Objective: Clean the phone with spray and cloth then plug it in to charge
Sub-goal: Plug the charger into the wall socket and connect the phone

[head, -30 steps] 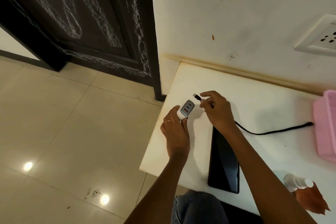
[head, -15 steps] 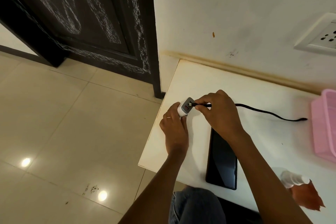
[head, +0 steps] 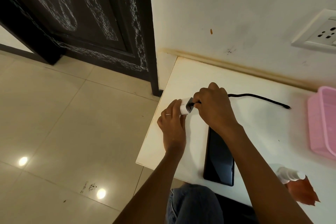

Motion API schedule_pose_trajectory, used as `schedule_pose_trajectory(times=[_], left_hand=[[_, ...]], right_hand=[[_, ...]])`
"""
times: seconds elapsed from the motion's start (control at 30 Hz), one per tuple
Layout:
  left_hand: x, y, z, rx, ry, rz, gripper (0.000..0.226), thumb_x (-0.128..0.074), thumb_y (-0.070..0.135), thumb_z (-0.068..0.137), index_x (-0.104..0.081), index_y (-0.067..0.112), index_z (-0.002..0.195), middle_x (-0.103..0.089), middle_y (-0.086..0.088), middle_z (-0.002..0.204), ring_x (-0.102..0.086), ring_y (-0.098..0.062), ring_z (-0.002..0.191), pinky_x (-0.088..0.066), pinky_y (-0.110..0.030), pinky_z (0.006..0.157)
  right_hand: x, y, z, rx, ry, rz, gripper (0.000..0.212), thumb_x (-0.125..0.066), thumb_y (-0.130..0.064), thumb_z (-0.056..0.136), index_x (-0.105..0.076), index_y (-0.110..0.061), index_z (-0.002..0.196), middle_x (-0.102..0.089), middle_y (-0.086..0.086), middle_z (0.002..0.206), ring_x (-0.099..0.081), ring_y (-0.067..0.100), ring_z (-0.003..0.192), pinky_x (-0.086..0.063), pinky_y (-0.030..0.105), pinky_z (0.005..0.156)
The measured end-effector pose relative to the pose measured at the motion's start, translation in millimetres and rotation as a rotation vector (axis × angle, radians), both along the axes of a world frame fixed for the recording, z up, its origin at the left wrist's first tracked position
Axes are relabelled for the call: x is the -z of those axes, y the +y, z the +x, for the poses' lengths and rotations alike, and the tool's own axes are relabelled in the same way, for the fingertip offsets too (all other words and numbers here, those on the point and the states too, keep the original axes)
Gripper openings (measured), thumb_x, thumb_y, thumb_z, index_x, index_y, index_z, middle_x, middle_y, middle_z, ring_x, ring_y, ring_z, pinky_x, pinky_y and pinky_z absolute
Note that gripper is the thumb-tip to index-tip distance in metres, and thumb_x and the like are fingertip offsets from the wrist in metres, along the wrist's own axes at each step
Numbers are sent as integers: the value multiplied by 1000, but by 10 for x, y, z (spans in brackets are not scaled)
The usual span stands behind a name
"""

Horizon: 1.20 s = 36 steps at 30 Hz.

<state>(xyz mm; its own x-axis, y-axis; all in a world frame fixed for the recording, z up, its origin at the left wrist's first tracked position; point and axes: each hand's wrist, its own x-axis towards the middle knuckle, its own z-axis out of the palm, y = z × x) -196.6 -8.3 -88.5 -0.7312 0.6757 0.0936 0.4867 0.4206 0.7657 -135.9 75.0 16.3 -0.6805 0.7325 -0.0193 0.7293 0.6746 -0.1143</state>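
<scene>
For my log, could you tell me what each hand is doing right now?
Left hand: closed around the white charger.
Right hand: pinching the black cable plug at the charger.

No legible text, label, brand or number appears anywhere — not on the charger (head: pixel 185 107), the phone (head: pixel 219 158), the spray bottle (head: pixel 289 175) or the wall socket (head: pixel 320 33).

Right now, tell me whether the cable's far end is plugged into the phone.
Not plugged in. The black cable's free end lies on the white table, apart from the phone.
</scene>
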Motion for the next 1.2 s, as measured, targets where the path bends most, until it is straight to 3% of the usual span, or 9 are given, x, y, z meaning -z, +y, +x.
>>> schedule_pose_trajectory(times=[0.17,0.33,0.5,0.63,0.77,0.83,0.9,1.03,1.2], left_hand=[[31,-18,-11,14,-53,-17,41,-58,25,91,-52,21,131,-57,-4,132,-47,-26,117,-30,-38,105],[53,-25,-19,24,-83,-16,40,-53,31,91,-52,22,131,-56,-4,132,-45,-26,117,-31,-40,106],[73,-12,-38,31,-69,-30,37,-53,30,93,-51,25,130,-56,-2,131,-45,-26,118,-28,-41,107],[50,-19,-35,52,-104,-18,41,-48,40,91,-50,29,131,-53,-1,136,-42,-26,124,-23,-43,110],[35,-32,-50,96,-42,4,43,-46,38,90,-51,26,132,-52,-4,138,-43,-29,125,-26,-45,108],[49,-36,-55,107,-43,5,41,-51,33,92,-50,26,133,-52,-3,138,-42,-29,125,-26,-43,107],[57,-28,-58,96,-57,1,43,-53,33,92,-47,27,134,-50,-3,139,-42,-28,126,-26,-41,107],[41,-1,-80,60,-134,-33,67,-42,62,83,-32,32,143,-42,-1,147,-40,-25,131,-27,-45,111],[67,5,-98,131,-30,-113,82,-29,76,78,-24,32,147,-36,2,151,-37,-24,135,-20,-46,114]], right_hand=[[82,23,-8,68,90,-59,15,-56,-13,91,-69,-19,96,-67,-2,89,-46,17,93,-31,29,76],[152,20,-39,92,137,-83,12,-60,-12,89,-69,-18,92,-68,-1,89,-46,16,92,-25,27,74],[118,22,4,71,184,-173,5,-58,-19,89,-61,-16,90,-65,-2,92,-49,17,91,-35,30,78],[36,3,83,130,258,-354,40,-67,-44,78,-54,-19,107,-60,-6,96,-56,16,89,-45,34,80],[12,17,64,146,88,-383,76,-67,-59,72,-43,-23,134,-55,-3,128,-50,19,116,-40,40,97],[41,35,54,157,69,-400,72,-66,-59,73,-47,-23,132,-54,-3,132,-49,18,120,-37,39,99],[66,49,50,166,101,-415,65,-67,-58,72,-55,-22,124,-60,-3,124,-55,17,111,-43,36,95],[99,59,93,197,156,-365,61,-70,-58,67,-60,-23,115,-65,-5,113,-59,15,99,-45,30,80],[77,97,235,343,362,-339,65,-76,-56,61,-59,-28,117,-66,-9,110,-61,14,96,-50,33,82]])
